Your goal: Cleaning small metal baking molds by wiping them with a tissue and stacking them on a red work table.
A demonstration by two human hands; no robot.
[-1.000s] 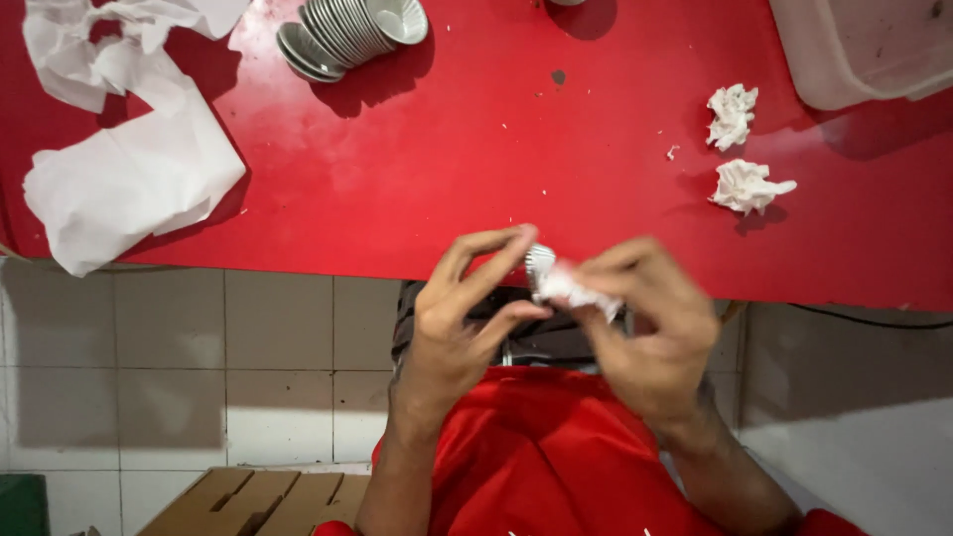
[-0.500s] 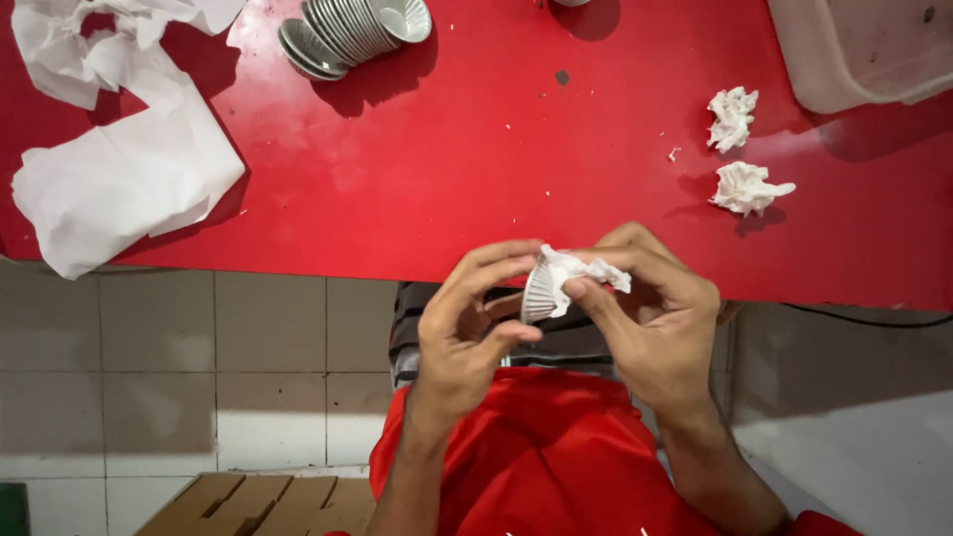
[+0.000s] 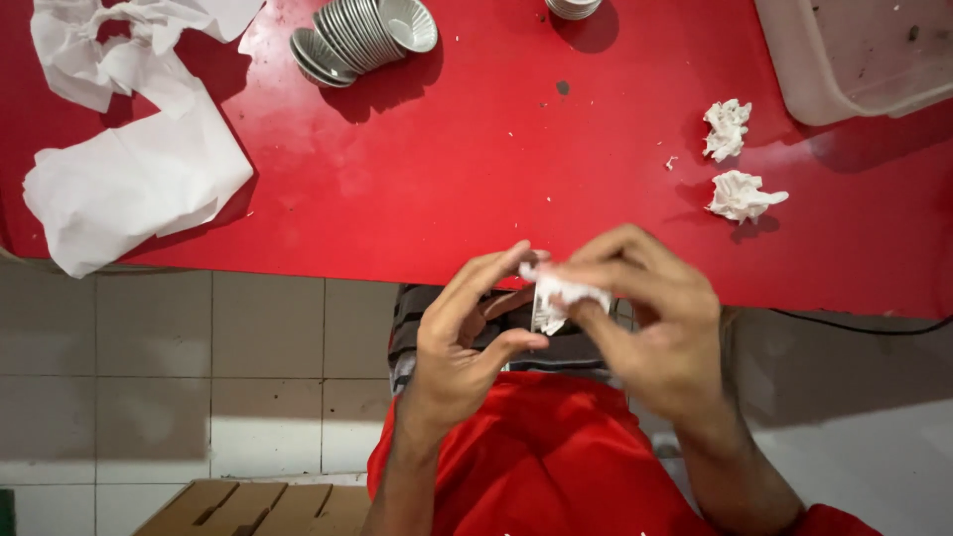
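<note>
A person's two hands meet just below the near edge of a red table (image 3: 476, 189), above a lap clothed in red. The right hand (image 3: 660, 333) closes its fingers (image 3: 606, 288) around a small fluted metal cup (image 3: 549, 306) wrapped in a scrap of white tissue (image 3: 576, 290), thumb and fingertips pinching both against the palm. The left hand (image 3: 467, 342) stands just beside it, its fingers curled and partly spread, fingertips touching the edge of the cup and tissue; whether this hand truly grips the cup cannot be told. The cup itself sits between the two hands, off the table, just under its front edge.

On the table, at the far edge and to the left of the hands, a stack of matching metal cups (image 3: 362, 38) lies tipped on its side. A second small stack (image 3: 573, 8) shows at the far edge, cut off by the frame. A sheet of crumpled white paper (image 3: 129, 139) sprawls over the table's left end. Two used tissue wads (image 3: 730, 129) rest toward the right end, near a pale plastic tub (image 3: 854, 55) at the far right corner. Below the table, a tiled floor (image 3: 199, 367) and a cardboard box (image 3: 258, 506) appear left of the lap.
</note>
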